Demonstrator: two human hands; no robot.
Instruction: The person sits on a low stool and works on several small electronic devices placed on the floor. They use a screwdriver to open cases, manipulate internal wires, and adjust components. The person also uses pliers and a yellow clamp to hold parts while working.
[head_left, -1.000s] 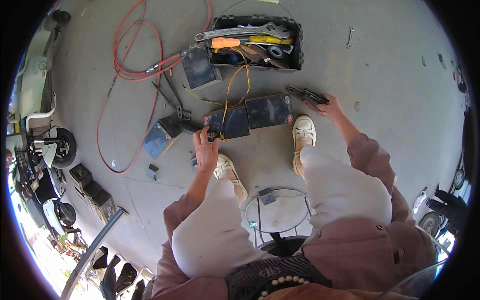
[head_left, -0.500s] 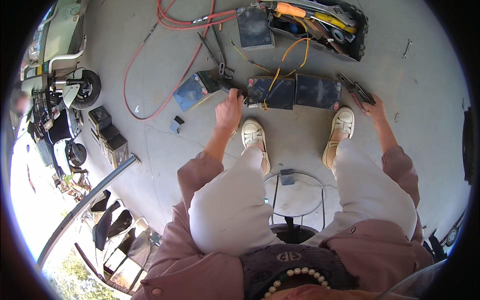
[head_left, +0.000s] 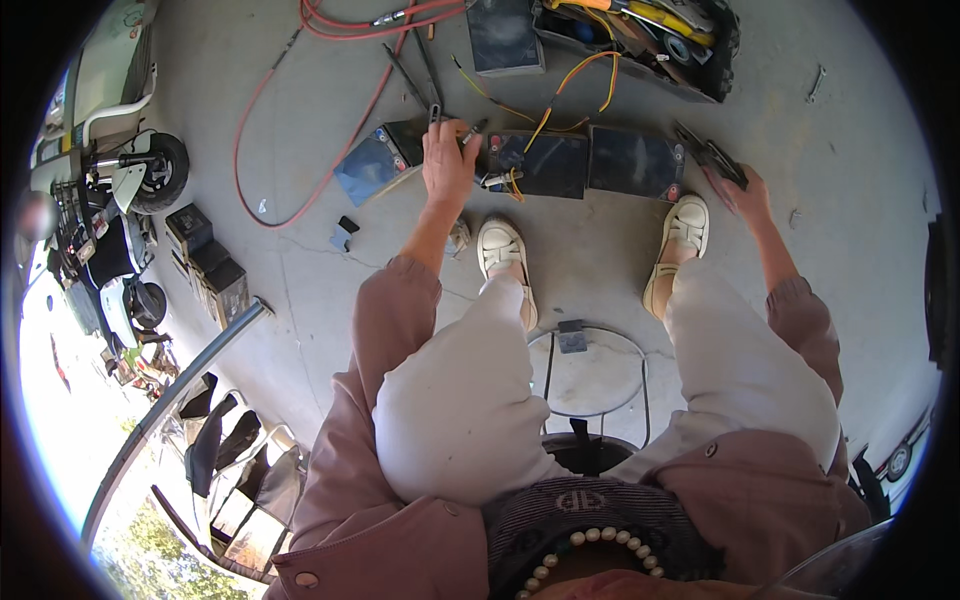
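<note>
My left hand (head_left: 448,172) is closed, with a small dark rod-like piece (head_left: 476,129) at its thumb and fingertips. It is over the right end of a tilted battery (head_left: 375,170), close to a long-handled dark tool (head_left: 423,85) lying on the floor. My right hand (head_left: 746,192) grips dark pliers (head_left: 715,160) with some red on the handle, to the right of the row. Two black batteries, a left one (head_left: 545,165) and a right one (head_left: 636,163), stand end to end ahead of my shoes. A yellow-orange wire (head_left: 560,95) runs to the left one.
A black toolbox (head_left: 700,85) full of tools stands at the far right beside another battery (head_left: 505,45). A red hose (head_left: 240,150) loops at left. A wrench (head_left: 818,84) lies at right. Stacked batteries (head_left: 215,265), a metal pole (head_left: 225,340) and parked scooters (head_left: 120,240) stand left.
My left hand has moved up and forward, from the gap between the batteries toward the long-handled tool. My right hand keeps the pliers in nearly the same place. The whole view has shifted slightly.
</note>
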